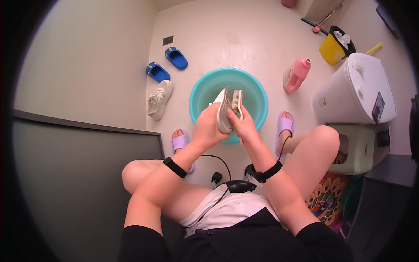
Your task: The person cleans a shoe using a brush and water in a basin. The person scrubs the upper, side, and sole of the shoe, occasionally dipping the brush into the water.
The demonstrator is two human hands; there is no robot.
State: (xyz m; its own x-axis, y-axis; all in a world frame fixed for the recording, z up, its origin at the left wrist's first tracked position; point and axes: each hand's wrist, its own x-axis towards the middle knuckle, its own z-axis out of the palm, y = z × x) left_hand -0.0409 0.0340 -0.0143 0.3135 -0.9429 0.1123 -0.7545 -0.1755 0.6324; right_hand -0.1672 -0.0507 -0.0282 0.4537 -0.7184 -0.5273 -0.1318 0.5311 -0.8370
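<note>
Above a turquoise basin on the floor, my left hand is closed around a white sneaker, its sole turned toward the right. My right hand grips a scrubbing brush with pale bristles facing the shoe's sole. Brush and sole are very close together; I cannot tell whether the bristles touch. Water seems to lie in the basin, partly hidden by the shoe and my hands. The matching white sneaker with laces stands on the floor to the left.
Two blue clogs sit by the left wall. A pink bottle stands right of the basin, near a white bin with a phone on it. Farther back is a yellow bucket. A pale green stool stands at the right.
</note>
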